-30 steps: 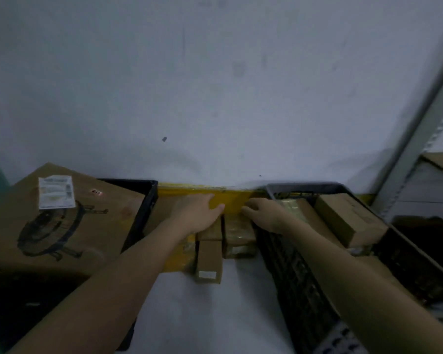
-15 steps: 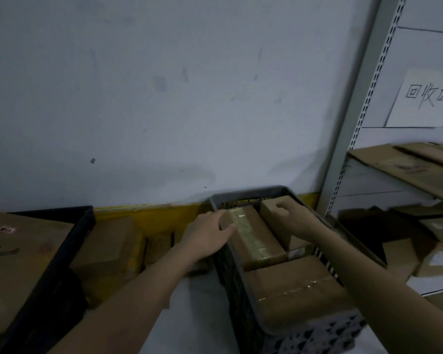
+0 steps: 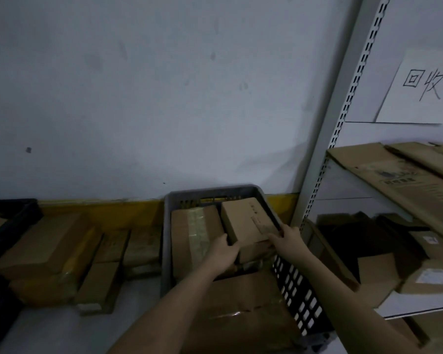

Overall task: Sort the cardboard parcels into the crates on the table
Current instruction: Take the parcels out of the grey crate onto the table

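Observation:
A grey slotted crate (image 3: 216, 191) stands on the table against the wall, filled with cardboard parcels. A small plain parcel (image 3: 247, 219) lies tilted at the crate's back right. My left hand (image 3: 224, 252) grips its near left corner and my right hand (image 3: 287, 237) grips its near right corner. A taped parcel (image 3: 196, 231) lies to its left in the crate, and a large taped one (image 3: 238, 310) fills the near end. Several loose parcels (image 3: 44, 244) lie on the table left of the crate.
A black crate (image 3: 13, 218) sits at the far left edge. A grey metal shelf upright (image 3: 327, 139) rises right of the grey crate. Its shelves hold flattened cardboard (image 3: 394, 169) and small boxes (image 3: 430, 277). A handwritten paper sign (image 3: 425, 88) hangs on the shelf back.
The view swung right from the loose parcels to the grey crate. Both hands moved into the crate and took hold of the small plain parcel at its near corners.

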Tool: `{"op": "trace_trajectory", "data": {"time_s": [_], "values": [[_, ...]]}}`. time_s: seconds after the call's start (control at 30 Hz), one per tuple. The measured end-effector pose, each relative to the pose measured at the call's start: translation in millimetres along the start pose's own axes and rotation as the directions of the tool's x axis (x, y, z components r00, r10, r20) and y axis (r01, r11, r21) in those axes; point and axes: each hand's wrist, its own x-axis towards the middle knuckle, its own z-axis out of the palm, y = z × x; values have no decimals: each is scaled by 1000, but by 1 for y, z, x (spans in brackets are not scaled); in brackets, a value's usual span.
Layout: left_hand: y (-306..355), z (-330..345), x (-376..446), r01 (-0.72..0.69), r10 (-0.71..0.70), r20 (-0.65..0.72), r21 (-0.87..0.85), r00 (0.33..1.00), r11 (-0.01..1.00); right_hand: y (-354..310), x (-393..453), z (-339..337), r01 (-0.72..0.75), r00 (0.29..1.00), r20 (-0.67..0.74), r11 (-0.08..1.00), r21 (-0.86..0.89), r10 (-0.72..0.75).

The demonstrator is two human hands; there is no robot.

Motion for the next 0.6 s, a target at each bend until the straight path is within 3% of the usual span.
{"op": "trace_trajectory", "data": {"time_s": [0.1,0.2,0.4,0.5,0.6], "values": [[5,20,5,139,-129,62,-191,990,972,3,3,5,-76,997,38,997,32,74],[18,22,6,176,-172,41,-312,984,934,-2,1,-1,-12,998,-64,976,217,26],[57,-22,6,-27,-33,-103,-531,994,847,-61,-2,-38,141,985,-160,857,496,-69],[61,-38,2,-141,34,-179,-631,983,763,-80,-7,-35,223,973,-165,830,511,-160],[45,-56,-11,-231,41,-304,-620,952,750,-76,-8,-18,189,982,-64,870,456,-180]]}}
